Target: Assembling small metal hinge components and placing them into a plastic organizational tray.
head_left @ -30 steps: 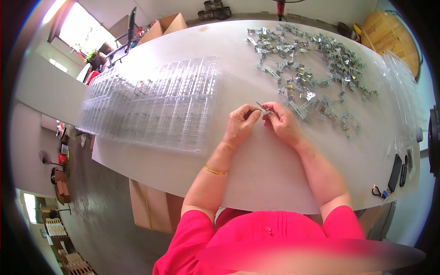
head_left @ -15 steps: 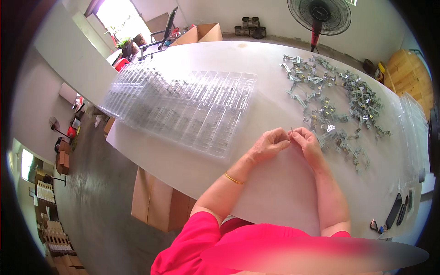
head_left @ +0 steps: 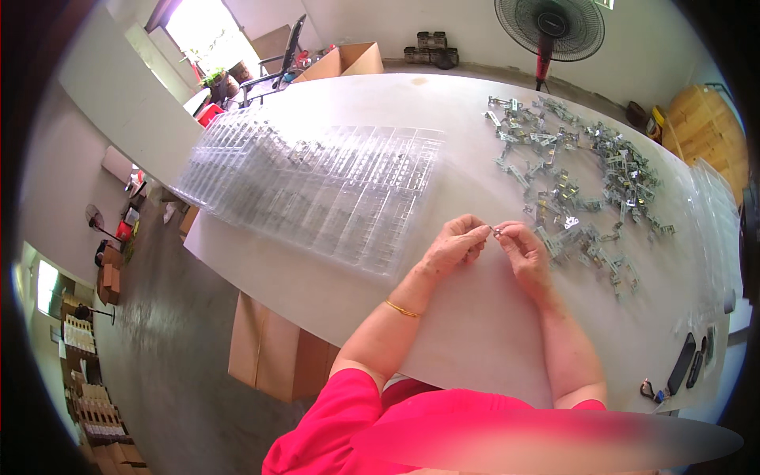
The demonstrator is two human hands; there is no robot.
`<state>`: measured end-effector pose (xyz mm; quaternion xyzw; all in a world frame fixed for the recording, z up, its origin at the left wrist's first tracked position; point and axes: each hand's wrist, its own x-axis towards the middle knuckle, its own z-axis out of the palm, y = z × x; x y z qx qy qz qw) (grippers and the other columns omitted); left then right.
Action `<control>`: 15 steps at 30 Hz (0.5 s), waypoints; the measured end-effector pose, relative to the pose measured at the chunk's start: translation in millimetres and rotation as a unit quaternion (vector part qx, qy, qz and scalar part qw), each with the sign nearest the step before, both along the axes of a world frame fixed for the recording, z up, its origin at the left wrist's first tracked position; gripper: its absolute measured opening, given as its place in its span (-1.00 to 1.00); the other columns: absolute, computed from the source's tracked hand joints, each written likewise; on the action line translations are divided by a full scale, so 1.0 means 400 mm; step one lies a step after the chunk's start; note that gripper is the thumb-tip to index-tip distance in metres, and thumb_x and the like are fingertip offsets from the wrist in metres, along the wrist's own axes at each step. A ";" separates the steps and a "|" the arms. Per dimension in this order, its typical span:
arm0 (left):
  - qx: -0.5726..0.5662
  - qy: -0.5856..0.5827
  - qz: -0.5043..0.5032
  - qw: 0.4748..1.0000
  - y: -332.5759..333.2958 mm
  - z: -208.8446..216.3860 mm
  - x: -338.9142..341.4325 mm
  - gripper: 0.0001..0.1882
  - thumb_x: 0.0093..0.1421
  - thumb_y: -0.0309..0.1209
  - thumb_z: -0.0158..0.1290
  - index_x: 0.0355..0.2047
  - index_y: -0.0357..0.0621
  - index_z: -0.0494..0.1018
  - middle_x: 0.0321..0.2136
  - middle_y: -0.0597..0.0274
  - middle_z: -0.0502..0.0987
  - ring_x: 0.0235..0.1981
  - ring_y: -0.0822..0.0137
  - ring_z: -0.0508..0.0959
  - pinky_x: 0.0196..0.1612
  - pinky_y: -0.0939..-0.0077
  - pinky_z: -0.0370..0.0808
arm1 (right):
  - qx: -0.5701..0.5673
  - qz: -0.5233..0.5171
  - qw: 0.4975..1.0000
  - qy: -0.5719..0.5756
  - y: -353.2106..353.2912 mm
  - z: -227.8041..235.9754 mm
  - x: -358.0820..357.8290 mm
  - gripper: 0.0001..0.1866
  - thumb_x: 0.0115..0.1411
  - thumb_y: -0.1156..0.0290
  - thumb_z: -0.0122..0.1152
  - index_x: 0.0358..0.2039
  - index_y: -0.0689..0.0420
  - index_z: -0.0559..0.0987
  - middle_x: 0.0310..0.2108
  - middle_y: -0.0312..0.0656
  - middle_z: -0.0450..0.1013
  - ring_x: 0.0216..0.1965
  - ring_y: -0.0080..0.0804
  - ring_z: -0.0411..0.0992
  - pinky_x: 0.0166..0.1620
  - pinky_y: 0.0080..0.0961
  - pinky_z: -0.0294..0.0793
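Observation:
Between my fingertips, over the white table [head_left: 475, 332], is a small shiny metal part [head_left: 496, 232]; its exact shape is too small to make out. My left hand [head_left: 457, 245] pinches it from the left with thumb and forefinger, the other fingers curled in. From the right, my right hand [head_left: 523, 252] closes on it the same way. Just beyond my right hand lies a loose spread of small metal brackets [head_left: 566, 190], silver-grey with some brassy bits. To the left of my hands, clear plastic compartment trays [head_left: 348, 237] are stacked, with metal parts showing in many cells.
Clear plastic sheets or trays [head_left: 704, 237] lie along the right edge. A dark phone-like object [head_left: 681, 364] and keys [head_left: 651, 391] rest at the near right corner. Beyond the table stand a fan [head_left: 550, 28] and an open carton [head_left: 344, 62]; another carton [head_left: 273, 348] sits below the left edge.
My hands have drawn slightly apart and turned, so the small metal part now shows between the fingertips. The trays and the bracket pile stay where they were.

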<state>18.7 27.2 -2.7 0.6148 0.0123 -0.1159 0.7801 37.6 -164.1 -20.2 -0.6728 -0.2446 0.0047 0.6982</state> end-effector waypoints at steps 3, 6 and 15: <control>-0.063 0.017 -0.044 0.997 0.010 0.002 0.003 -0.63 0.39 -0.15 -0.02 -0.18 -0.26 0.47 -0.47 0.24 0.52 -0.57 0.48 0.50 -0.54 0.65 0.39 | 0.026 -0.009 0.999 0.028 -0.001 0.006 -0.005 -0.96 0.32 0.53 0.13 -0.25 0.19 0.53 -0.17 -0.30 0.50 -0.20 -0.61 0.44 -0.07 -0.61 0.45; -0.181 0.032 -0.046 0.982 0.013 0.011 0.000 -0.56 0.44 -0.16 -0.16 -0.06 -0.36 0.44 -0.35 0.10 0.56 -0.48 0.34 0.58 -0.43 0.51 0.49 | 0.084 -0.010 0.992 0.099 0.002 0.022 -0.003 -0.93 0.34 0.50 0.11 -0.22 0.19 0.54 -0.23 -0.29 0.51 -0.19 -0.60 0.46 -0.06 -0.58 0.48; -0.176 -0.156 -0.042 0.971 0.001 -0.032 0.016 -0.55 0.34 -0.37 0.00 0.19 -0.27 0.34 0.17 0.10 0.40 0.21 0.26 0.37 0.15 0.32 0.41 | 0.303 0.022 0.905 0.297 0.007 0.011 0.014 -0.91 0.36 0.44 0.08 -0.23 0.16 0.52 -0.25 -0.26 0.51 -0.19 -0.48 0.51 0.01 -0.46 0.56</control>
